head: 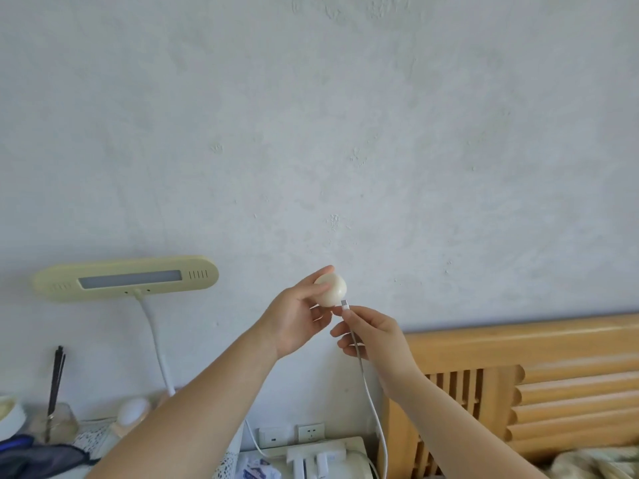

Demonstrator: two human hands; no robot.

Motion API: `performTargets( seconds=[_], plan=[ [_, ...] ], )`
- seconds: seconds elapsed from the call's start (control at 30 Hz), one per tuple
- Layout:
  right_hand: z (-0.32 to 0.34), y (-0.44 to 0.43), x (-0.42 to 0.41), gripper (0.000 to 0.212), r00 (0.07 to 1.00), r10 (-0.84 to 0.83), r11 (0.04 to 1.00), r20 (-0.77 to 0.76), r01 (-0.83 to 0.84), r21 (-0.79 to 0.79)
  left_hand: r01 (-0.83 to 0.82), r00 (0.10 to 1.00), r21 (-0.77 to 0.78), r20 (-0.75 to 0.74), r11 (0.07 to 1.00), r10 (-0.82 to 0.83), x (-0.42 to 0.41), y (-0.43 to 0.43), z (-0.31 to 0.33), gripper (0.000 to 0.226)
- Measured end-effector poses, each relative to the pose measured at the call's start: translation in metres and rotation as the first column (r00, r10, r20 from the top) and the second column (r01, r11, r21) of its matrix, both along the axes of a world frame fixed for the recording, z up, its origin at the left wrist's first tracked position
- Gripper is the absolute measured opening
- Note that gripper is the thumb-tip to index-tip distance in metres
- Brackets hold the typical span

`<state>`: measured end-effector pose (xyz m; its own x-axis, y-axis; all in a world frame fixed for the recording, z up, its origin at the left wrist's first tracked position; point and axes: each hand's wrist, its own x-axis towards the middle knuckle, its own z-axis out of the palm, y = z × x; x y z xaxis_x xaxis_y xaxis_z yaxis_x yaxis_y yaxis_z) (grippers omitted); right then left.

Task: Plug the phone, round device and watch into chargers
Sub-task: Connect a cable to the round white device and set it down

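Both hands are up in front of the pale plaster wall [345,133]. The left hand [297,319] has its grip closed around the round device [332,290], a cream-coloured ball held between thumb and fingertips, raised well above the tabletop [100,444]. Just beside it, the right hand [370,335] pinches the white charging cable [371,402] right behind its plug [344,304], grip closed on the cable, and the metal tip points up at the underside of the ball, very close; whether it touches I cannot tell. The cable drops away from the fingers in a long curve toward the white power strip [318,454] at the bottom edge, where several white adapters sit plugged in, with a wall socket [311,433] just behind. Over on the left, a pale yellow desk lamp [126,278] stretches its long head along the wall on a white gooseneck, and dark pens [55,382] stand in a clear holder below it. A small white dome light [133,413] sits near the lamp's base. To the right, a wooden headboard [536,375] with slats and rounded rails fills the corner.
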<state>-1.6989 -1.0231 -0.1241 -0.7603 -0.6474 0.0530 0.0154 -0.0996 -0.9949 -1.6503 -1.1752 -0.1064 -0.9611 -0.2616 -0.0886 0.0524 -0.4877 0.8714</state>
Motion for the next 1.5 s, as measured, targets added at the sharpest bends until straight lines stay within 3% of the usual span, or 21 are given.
performTargets(
  seconds=[0.13, 0.3, 0.53, 0.63, 0.9, 1.07, 1.5],
  plan=[
    [0.0, -0.003, 0.001, 0.023, 0.999, 0.034, 0.999, -0.005, -0.034, 0.001, 0.041, 0.997, -0.11, 0.075, 0.993, -0.033, 0.004, -0.01, -0.002, 0.031],
    [0.002, -0.008, -0.001, 0.023, 0.998, 0.067, 0.998, -0.016, -0.067, 0.007, -0.026, 0.996, -0.095, 0.08, 0.995, 0.034, 0.006, -0.022, -0.006, 0.03],
    [0.003, -0.022, 0.0, 0.024, 0.993, 0.116, 0.993, -0.026, -0.116, 0.019, 0.021, 1.0, -0.045, -0.002, 0.999, -0.021, 0.007, -0.026, -0.001, 0.034],
    [0.003, -0.026, -0.002, 0.023, 0.993, 0.114, 0.993, -0.018, -0.114, 0.029, 0.043, 0.999, -0.121, 0.003, 0.992, -0.043, 0.007, -0.03, -0.001, 0.034],
    [0.002, -0.033, -0.006, 0.023, 0.983, 0.182, 0.982, 0.023, -0.183, 0.045, -0.055, 0.995, -0.231, 0.068, 0.971, 0.073, 0.007, -0.038, -0.008, 0.037],
    [0.003, -0.041, -0.006, 0.019, 0.976, 0.213, 0.975, 0.036, -0.215, 0.062, -0.055, 0.997, -0.21, 0.05, 0.976, 0.066, 0.009, -0.039, -0.005, 0.035],
    [0.002, -0.051, -0.001, 0.023, 0.968, 0.249, 0.965, -0.005, -0.248, 0.09, -0.153, 0.984, -0.379, 0.028, 0.913, 0.176, 0.007, -0.043, -0.005, 0.031]
  ],
)
